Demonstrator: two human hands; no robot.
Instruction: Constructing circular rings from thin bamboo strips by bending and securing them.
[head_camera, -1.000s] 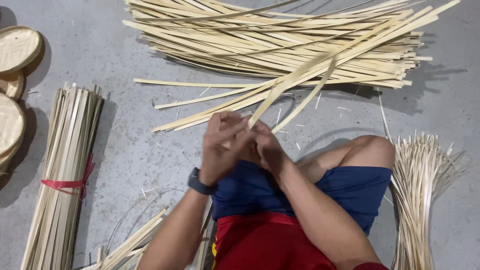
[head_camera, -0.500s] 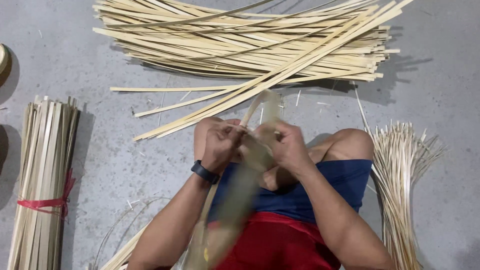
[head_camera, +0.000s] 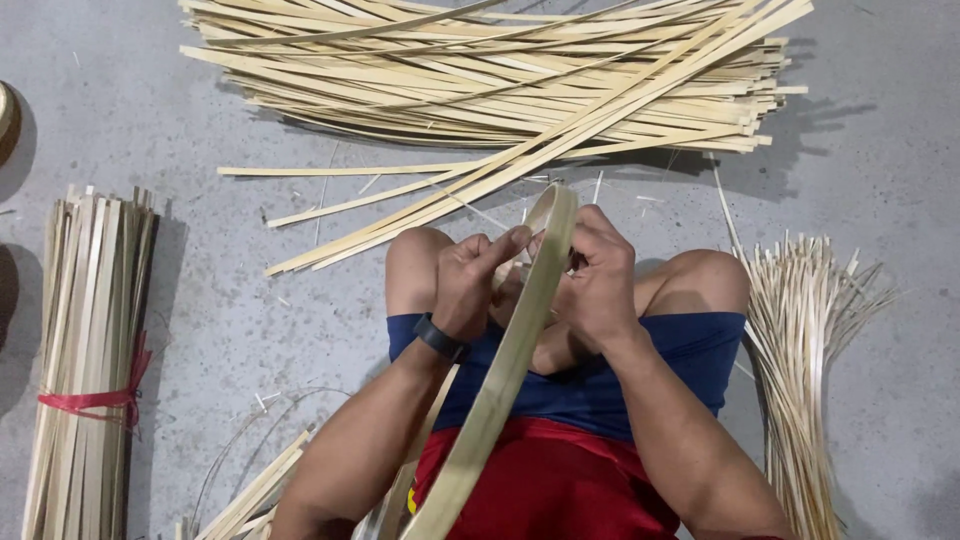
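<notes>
I sit on a grey concrete floor with my knees up. Both hands hold one long, flat bamboo strip (head_camera: 500, 375) that bends into a curl at its far end and runs back toward my lap. My left hand (head_camera: 470, 280), with a black wristband, pinches the strip near the curl from the left. On the strip's right side my right hand (head_camera: 598, 280) grips the same bent end. The curl sits between my two thumbs.
A big pile of long bamboo strips (head_camera: 500, 70) lies across the floor ahead. A bundle tied with red band (head_camera: 85, 370) lies at the left. Thin splints (head_camera: 805, 350) lie at the right. Loose strips (head_camera: 250, 495) rest by my left elbow.
The strip, earlier stretched out toward the pile, is now pulled in and bent into a curl between my hands. My view shifted left and both knees now show.
</notes>
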